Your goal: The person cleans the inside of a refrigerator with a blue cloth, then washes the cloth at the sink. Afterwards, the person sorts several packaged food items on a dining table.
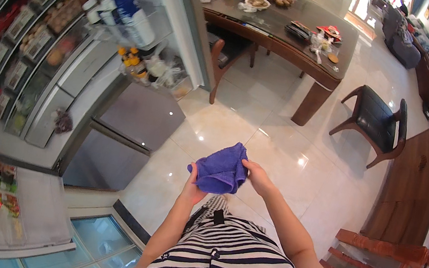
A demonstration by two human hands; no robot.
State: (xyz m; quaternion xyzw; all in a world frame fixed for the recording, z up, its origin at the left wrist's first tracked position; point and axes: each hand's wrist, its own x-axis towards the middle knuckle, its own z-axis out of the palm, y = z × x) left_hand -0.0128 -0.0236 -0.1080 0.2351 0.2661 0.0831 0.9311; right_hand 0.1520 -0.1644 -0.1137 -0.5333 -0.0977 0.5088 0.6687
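Note:
A purple terry cloth point(222, 167) is held in front of my body, partly folded, with a loose lower fold. My left hand point(193, 186) grips its left side, the thumb lying on top. On the other side, my right hand point(259, 178) pinches the cloth's right edge between thumb and fingers. To the left stands an open refrigerator, its shelves point(46, 24) stocked with eggs, fruit and labelled drawers. Bottles and a blue-and-white container point(132, 14) fill a rack on its opened door. A small bag of dark food point(63, 122) rests at the compartment's lower edge.
A dining table point(295, 15) with dishes, fruit and bags stands ahead. One dark chair point(229, 50) is tucked by it; another chair point(376, 119) stands at right. Nearby are a wooden cabinet point(403, 184), a reddish wooden railing point(382, 246) and a second open refrigerator door point(34, 205).

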